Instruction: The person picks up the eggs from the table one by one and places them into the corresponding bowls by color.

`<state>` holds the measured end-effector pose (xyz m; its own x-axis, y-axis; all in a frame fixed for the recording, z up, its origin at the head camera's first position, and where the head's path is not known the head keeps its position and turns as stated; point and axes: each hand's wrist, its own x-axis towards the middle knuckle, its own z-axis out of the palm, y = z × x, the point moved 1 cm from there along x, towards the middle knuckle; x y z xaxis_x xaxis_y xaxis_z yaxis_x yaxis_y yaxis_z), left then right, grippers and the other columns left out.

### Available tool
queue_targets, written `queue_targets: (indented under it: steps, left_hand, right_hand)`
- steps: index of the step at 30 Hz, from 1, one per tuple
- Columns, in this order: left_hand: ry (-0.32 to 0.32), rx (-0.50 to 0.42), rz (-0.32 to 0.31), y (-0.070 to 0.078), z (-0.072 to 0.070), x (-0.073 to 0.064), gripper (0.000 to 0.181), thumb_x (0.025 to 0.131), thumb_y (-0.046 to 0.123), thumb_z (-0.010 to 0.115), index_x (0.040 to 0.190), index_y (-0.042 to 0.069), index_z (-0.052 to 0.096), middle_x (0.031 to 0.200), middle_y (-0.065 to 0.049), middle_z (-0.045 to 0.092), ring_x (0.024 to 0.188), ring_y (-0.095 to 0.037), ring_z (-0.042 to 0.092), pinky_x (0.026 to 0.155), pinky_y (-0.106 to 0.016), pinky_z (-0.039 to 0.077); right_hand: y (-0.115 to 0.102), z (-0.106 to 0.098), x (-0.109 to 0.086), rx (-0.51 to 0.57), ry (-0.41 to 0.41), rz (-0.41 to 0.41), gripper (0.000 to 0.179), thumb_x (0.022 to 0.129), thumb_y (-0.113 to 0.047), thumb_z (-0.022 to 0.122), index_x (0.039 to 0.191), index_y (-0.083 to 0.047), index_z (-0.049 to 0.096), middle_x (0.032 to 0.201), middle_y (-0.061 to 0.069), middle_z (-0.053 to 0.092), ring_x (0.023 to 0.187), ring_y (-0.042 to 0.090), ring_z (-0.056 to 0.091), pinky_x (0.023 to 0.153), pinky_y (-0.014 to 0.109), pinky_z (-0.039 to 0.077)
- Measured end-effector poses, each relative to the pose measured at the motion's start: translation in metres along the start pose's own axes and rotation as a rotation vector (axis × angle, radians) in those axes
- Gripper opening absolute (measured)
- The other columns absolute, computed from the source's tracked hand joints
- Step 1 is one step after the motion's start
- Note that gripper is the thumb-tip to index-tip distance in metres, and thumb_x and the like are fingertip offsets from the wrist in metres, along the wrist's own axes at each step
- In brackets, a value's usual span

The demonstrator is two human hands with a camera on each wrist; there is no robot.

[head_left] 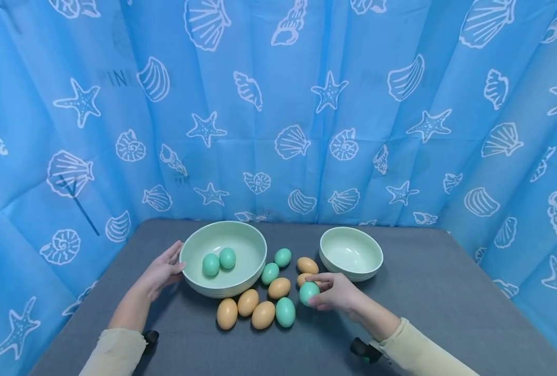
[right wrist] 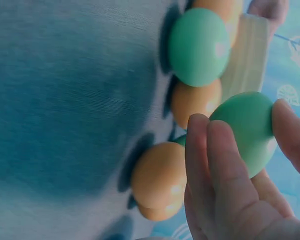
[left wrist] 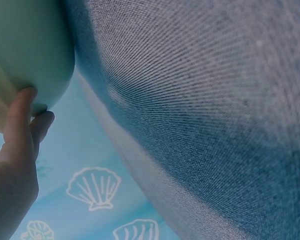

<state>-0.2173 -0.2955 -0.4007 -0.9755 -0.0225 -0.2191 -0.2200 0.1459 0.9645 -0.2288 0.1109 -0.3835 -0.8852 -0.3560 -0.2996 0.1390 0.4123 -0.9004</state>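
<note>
- One green egg, right of lower centre, pinched by the right hand.
- Two more eggs inside the large bowl, left of centre; the left hand, unclenched, touches its side.
- Nine loose eggs, lower centre.

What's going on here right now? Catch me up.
Someone's right hand is pinching a green egg, while the left hand rests against the side of the larger bowl. Two green eggs sit in that bowl. Between it and the smaller bowl, three more green eggs and six tan eggs lie on the gray cloth, toward the near side.
</note>
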Motion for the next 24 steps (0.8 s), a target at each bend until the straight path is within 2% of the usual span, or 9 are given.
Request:
queue_targets:
  steps: [4, 14, 18, 24]
  left_hand:
    - [-0.005, -0.001, 0.01, -0.002, 0.001, 0.0, 0.071, 0.107, 0.001, 0.038, 0.16, 0.007, -0.01, 0.167, -0.016, -0.009, 0.153, -0.041, -0.002, 0.118, -0.061, 0.023]
    - [-0.016, 0.012, 0.021, -0.002, 0.001, 0.0, 0.071, 0.107, 0.001, 0.038, 0.16, 0.006, -0.009, 0.167, -0.017, -0.009, 0.153, -0.041, -0.004, 0.118, -0.06, 0.025]
    - [-0.01, 0.014, 0.029, -0.002, -0.001, 0.0, 0.071, 0.107, 0.001, 0.037, 0.16, 0.006, -0.01, 0.167, -0.017, -0.009, 0.153, -0.041, -0.003, 0.118, -0.061, 0.024]
    - [-0.009, 0.001, 0.018, 0.0, -0.001, -0.001, 0.072, 0.106, 0.001, 0.038, 0.159, 0.006, -0.01, 0.167, -0.017, -0.01, 0.153, -0.04, -0.005, 0.118, -0.061, 0.024]
  right_hand:
    - [-0.007, -0.002, 0.0, 0.008, -0.003, -0.034, 0.056, 0.084, 0.003, 0.076, 0.137, 0.004, 0.058, 0.108, 0.018, 0.06, 0.086, 0.018, 0.068, 0.081, 0.041, 0.061]
    - [-0.026, 0.002, 0.002, 0.087, -0.017, -0.061, 0.057, 0.088, 0.005, 0.071, 0.141, 0.007, 0.051, 0.128, 0.027, 0.058, 0.097, 0.022, 0.069, 0.087, 0.041, 0.06]
    - [-0.032, 0.005, 0.006, 0.095, -0.046, -0.077, 0.056, 0.09, 0.003, 0.071, 0.142, 0.005, 0.052, 0.129, 0.026, 0.059, 0.1, 0.023, 0.069, 0.09, 0.042, 0.059]
    - [-0.039, 0.01, 0.013, 0.114, -0.048, -0.061, 0.055, 0.091, 0.001, 0.07, 0.143, 0.002, 0.052, 0.13, 0.025, 0.058, 0.099, 0.023, 0.069, 0.092, 0.044, 0.058]
